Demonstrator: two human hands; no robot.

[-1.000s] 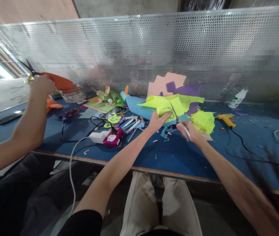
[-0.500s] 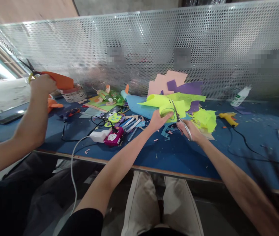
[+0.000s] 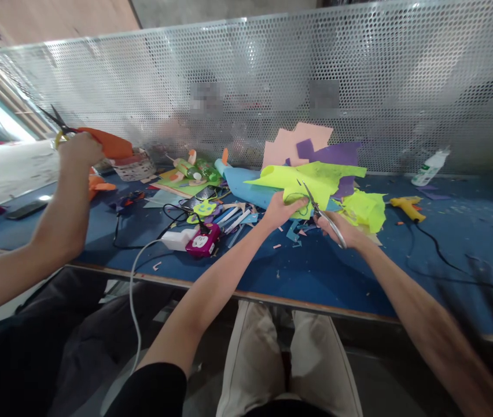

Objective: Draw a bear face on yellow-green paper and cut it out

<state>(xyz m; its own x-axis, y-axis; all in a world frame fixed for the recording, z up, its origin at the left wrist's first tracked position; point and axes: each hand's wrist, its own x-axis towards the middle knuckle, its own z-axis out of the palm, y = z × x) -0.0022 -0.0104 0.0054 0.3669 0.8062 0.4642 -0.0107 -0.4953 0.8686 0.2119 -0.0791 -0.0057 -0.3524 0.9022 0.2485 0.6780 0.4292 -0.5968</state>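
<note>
My left hand (image 3: 282, 209) pinches a neon yellow-green sheet (image 3: 311, 180) that carries a drawn outline. My right hand (image 3: 338, 229) is closed round the handles of steel scissors (image 3: 316, 207), whose blades point up into the sheet beside my left fingers. Both hands hover just above the blue table (image 3: 316, 272), in front of a heap of pink, purple and yellow-green paper (image 3: 316, 152). Small paper scraps lie under my hands.
At the left, another person's hand (image 3: 79, 152) holds scissors and an orange sheet (image 3: 107, 145). A magenta charger with a white cable (image 3: 203, 243), a phone (image 3: 25, 209), a yellow glue gun (image 3: 408, 206) with a black cord, and a white bottle (image 3: 429, 167) lie around. A perforated metal screen (image 3: 359, 87) backs the table.
The view has drifted slightly; my hands stay at the sheet, the scissors tilting a little lower. The other person's hand holds its place.
</note>
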